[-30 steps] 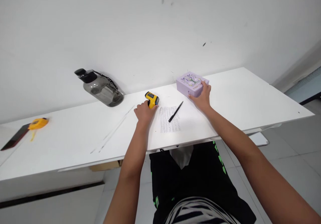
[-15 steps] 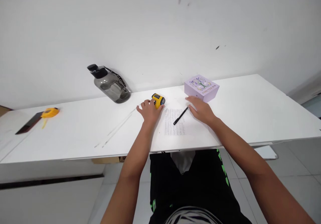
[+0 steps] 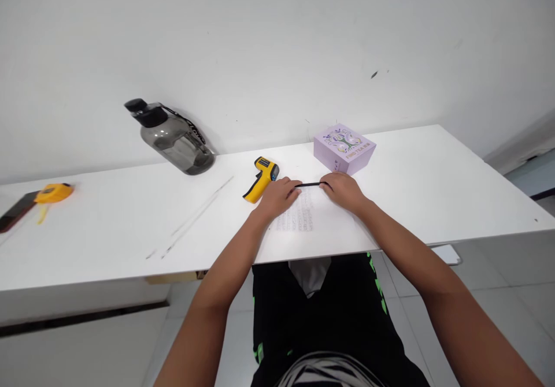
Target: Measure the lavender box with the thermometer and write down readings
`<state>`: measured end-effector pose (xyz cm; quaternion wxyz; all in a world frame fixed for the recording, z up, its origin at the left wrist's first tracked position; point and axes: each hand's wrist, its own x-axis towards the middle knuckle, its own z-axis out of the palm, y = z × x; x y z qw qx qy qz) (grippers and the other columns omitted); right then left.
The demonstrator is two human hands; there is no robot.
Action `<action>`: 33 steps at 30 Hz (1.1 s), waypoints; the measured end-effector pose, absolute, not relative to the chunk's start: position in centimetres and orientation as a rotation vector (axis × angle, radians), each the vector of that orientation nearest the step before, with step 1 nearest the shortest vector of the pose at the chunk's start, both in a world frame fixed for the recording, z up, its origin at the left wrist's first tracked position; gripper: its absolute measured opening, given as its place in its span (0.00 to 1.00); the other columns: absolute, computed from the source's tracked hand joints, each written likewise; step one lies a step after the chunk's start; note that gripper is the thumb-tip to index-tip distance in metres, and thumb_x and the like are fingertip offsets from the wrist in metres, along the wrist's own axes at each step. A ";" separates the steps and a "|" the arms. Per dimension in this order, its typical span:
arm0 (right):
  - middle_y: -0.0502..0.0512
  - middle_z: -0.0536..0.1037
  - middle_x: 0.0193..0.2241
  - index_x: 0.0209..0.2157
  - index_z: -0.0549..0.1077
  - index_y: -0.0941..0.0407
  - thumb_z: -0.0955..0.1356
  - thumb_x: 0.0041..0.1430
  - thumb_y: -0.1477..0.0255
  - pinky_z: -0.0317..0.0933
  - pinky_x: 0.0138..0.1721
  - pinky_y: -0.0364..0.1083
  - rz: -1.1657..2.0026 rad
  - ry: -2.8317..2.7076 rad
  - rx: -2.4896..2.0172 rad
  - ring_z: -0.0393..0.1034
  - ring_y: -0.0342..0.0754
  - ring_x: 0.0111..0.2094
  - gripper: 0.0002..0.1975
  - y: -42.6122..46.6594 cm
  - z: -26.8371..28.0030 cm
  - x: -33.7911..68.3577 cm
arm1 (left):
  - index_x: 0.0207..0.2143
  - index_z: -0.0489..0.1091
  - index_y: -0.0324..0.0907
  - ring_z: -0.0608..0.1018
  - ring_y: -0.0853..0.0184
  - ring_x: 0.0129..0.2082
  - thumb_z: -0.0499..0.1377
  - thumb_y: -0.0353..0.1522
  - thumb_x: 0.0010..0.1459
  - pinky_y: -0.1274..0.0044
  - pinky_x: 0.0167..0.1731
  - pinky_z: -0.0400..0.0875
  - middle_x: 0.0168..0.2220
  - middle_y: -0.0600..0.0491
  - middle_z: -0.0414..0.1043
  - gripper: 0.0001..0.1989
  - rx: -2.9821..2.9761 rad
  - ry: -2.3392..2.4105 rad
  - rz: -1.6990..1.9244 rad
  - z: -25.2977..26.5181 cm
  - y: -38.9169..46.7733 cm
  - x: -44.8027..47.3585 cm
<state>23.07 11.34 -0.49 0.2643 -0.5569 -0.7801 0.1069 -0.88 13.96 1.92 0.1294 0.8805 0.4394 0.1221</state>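
You have the black pen (image 3: 310, 184) between your 2 hands, out in front of you near the middle of the white table (image 3: 433, 190). Its long side runs left to right, almost level, with 1 end at the fingers of your left hand (image 3: 277, 199) and the other end at the fingers of your right hand (image 3: 344, 192). So neither hand is nearer; both have fingers closed on the pen, and just the bit in the middle shows. I can't tell if it is touching the table. On your side of the pen is a patch of small, faint writing (image 3: 295, 218), too tiny to read. A yellow and black gun-shaped tool (image 3: 261, 183) lies just beside your left hand. Behind your right hand sits a purple box (image 3: 344, 147) with a plant picture on top. Its words say "FIND TEA", then some marks I can't read. Far to the left, the gray bottle (image 3: 177, 144) has a black strap with pale letters, too blurry to read. An orange tape measure (image 3: 55, 193) is farther left.
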 end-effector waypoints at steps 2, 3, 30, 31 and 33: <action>0.64 0.82 0.42 0.41 0.77 0.55 0.62 0.68 0.71 0.63 0.50 0.58 0.237 -2.127 -1.592 0.75 0.60 0.43 0.12 11.1 -0.1 23.0 | 0.59 0.72 0.44 0.78 0.61 0.42 0.51 0.41 0.69 0.70 0.45 0.69 0.44 0.49 0.76 0.22 2.521 1.328 0.341 2.0 14.1 -1.0; 0.64 0.81 0.42 0.43 0.76 0.56 0.61 0.69 0.72 0.63 0.47 0.57 0.207 -2.140 -1.625 0.74 0.60 0.43 0.12 11.0 0.0 22.8 | 0.60 0.71 0.44 0.78 0.61 0.41 0.53 0.42 0.69 0.70 0.44 0.69 0.43 0.49 0.76 0.22 2.495 1.349 0.336 2.1 14.2 -1.1; 0.49 0.73 0.25 0.32 0.70 0.51 0.65 0.63 0.57 0.60 0.32 0.47 0.907 -1.843 -1.305 0.67 0.48 0.28 0.13 9.1 0.3 19.1 | 0.56 0.74 0.46 0.78 0.55 0.51 0.49 0.38 0.71 0.69 0.39 0.69 0.50 0.47 0.76 0.19 2.411 1.604 0.272 1.8 13.6 -0.8; 0.48 0.72 0.23 0.31 0.69 0.52 0.66 0.61 0.58 0.58 0.30 0.46 0.912 -1.833 -1.311 0.65 0.46 0.26 0.12 9.0 0.3 19.1 | 0.56 0.74 0.46 0.78 0.55 0.51 0.49 0.38 0.71 0.69 0.39 0.69 0.49 0.46 0.76 0.19 2.411 1.601 0.281 1.7 13.6 -0.8; 0.46 0.68 0.20 0.28 0.67 0.52 0.67 0.60 0.58 0.54 0.28 0.45 0.913 -1.826 -1.294 0.61 0.44 0.23 0.13 9.1 0.1 19.0 | 0.56 0.74 0.45 0.77 0.55 0.51 0.50 0.38 0.71 0.69 0.39 0.69 0.50 0.46 0.76 0.19 2.412 1.598 0.295 1.6 13.6 -0.8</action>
